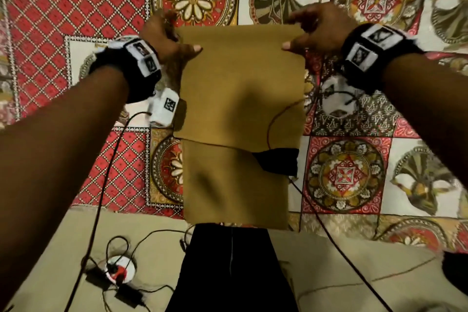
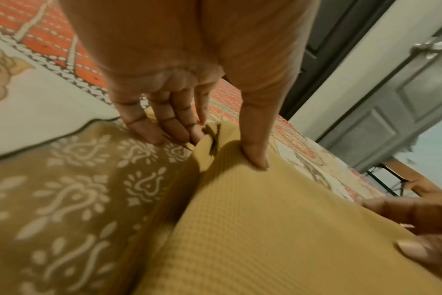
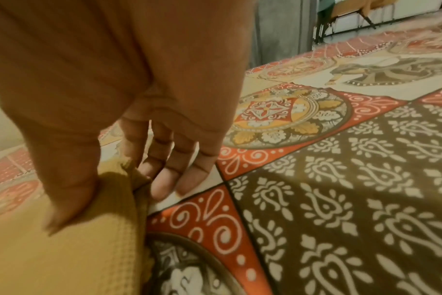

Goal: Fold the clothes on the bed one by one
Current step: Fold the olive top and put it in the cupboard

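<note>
A mustard-yellow waffle-knit garment [image 1: 240, 88] is held up over the bed, doubled over, with a lower layer [image 1: 235, 185] hanging below and a black patch [image 1: 278, 159] at its right side. My left hand [image 1: 167, 38] pinches its top left corner, thumb on the front, fingers behind. My right hand [image 1: 311, 30] pinches the top right corner the same way. In the left wrist view the thumb [image 2: 255, 155] presses the yellow cloth [image 2: 278, 229] against the fingers [image 2: 174, 127]. In the right wrist view the thumb [image 3: 68, 195] and fingers [image 3: 164, 179] grip the cloth edge [image 3: 114, 209].
The bed carries a patterned red, cream and brown sheet [image 1: 76, 7]. Below its near edge lies a beige floor [image 1: 55, 248] with a white round power socket [image 1: 120, 267], adapters and trailing black cables [image 1: 101, 185]. My dark trousers [image 1: 228, 273] show at the bottom centre.
</note>
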Demonstrator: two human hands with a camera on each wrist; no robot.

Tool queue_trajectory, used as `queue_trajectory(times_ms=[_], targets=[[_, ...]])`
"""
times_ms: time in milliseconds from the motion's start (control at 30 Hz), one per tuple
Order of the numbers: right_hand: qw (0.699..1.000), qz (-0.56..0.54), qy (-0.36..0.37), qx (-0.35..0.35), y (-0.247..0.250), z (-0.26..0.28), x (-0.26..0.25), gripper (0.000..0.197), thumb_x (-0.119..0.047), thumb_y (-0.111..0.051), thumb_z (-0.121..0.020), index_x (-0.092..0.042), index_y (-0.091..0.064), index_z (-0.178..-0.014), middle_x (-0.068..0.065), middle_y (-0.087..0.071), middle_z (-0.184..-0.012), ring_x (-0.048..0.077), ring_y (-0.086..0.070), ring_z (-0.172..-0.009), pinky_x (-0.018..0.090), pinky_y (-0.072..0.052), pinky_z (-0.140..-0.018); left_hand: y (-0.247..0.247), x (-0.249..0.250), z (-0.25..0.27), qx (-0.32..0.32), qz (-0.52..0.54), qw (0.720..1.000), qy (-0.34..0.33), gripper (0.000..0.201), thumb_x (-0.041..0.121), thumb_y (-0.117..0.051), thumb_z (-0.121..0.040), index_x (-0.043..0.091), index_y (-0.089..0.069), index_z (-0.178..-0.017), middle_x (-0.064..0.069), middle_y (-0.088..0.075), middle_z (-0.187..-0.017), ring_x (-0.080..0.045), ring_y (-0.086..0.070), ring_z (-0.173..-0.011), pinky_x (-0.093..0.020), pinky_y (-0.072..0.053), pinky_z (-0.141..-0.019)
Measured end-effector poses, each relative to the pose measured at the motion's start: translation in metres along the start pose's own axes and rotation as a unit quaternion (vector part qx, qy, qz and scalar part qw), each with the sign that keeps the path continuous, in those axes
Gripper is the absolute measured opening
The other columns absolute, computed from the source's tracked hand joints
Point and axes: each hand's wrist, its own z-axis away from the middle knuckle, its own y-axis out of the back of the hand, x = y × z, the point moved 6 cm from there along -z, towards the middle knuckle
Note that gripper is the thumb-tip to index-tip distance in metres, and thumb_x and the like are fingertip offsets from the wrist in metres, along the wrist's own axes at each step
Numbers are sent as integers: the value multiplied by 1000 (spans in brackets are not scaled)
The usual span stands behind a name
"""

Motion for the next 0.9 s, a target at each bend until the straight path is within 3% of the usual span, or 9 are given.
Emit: queue_trajectory(times_ms=[100, 133, 167, 200, 333, 400, 600, 800, 900], targets=[[998, 25, -15, -55, 0, 3, -8, 56, -33, -85, -79, -19, -65, -129, -2, -65, -119, 21, -60, -108, 28, -48, -87, 1, 5, 1, -47, -2, 999, 3, 14, 22, -82, -81, 22, -69, -76, 12, -59, -69, 7, -50, -60, -12, -41, -60], [997, 39, -12, -58, 1, 7, -10, 51, -32, -85, -79, -17, -67, -124, -2, -66, -112, 21, -60, -102, 26, -47, -78, 3, 7, 4, -50, 8, 999, 0, 41, 22, -81, -82, 32, -54, -53, 17, -54, -53, 10, -44, -50, -17, -40, -63], [997, 57, 0, -51, 3, 13, -12, 48, -31, -85, -78, -15, -68, -121, 0, -66, -111, 22, -60, -101, 27, -47, -75, 7, 8, 13, -54, 6, 998, -17, 31, 22, -81, -82, 10, -57, -67, 19, -51, -46, 10, -43, -47, -18, -40, -64], [996, 79, 19, -36, 5, 21, -14, 49, -30, -86, -78, -14, -68, -120, 3, -64, -116, 23, -59, -104, 31, -48, -80, 15, 12, 26, -32, 18, 998, -42, 30, 22, -81, -81, 22, -66, -55, 20, -52, -47, 11, -45, -50, -18, -42, -64], [989, 73, 119, 49, 14, 85, -23, 44, -16, -80, -81, -11, -64, -122, 6, -58, -126, 21, -54, -109, 39, -48, -90, 37, 19, 88, -43, 58, 983, -171, 20, 22, -83, -78, 27, -67, -89, 1, -69, -92, -13, -65, -93, -37, -55, -91], [980, 58, 173, 82, 12, 132, -23, 39, -9, -76, -83, -10, -65, -120, 4, -61, -117, 22, -55, -106, 40, -47, -88, 38, 16, 124, -69, 91, 974, -197, 30, 9, -82, -78, 31, -66, -90, 2, -69, -94, -14, -64, -95, -32, -56, -87], [954, 113, 238, 143, -46, 242, -7, 33, -21, -68, -79, -6, -65, -107, 17, -62, -110, 33, -53, -102, 30, -33, -83, 20, -3, 217, -85, 98, 961, -245, 31, -2, -81, -72, -1, -62, -97, -22, -67, -104, -28, -66, -102, -47, -55, -93], [943, 151, 266, 133, -121, 313, 9, 21, -24, -58, -79, -10, -63, -93, 14, -62, -97, 32, -55, -90, 41, -39, -78, -20, -46, 306, -101, 28, 961, -256, 48, 8, -73, -68, 24, -65, -113, 12, -61, -115, -8, -58, -112, -25, -47, -100], [943, 181, 256, 111, -166, 329, 34, 24, -26, -56, -77, -9, -64, -92, 15, -61, -95, 36, -57, -84, 42, -44, -70, -50, -98, 327, -99, -6, 969, -226, 46, 20, -71, -66, 31, -71, -110, 3, -58, -113, -14, -55, -115, -37, -47, -102]])
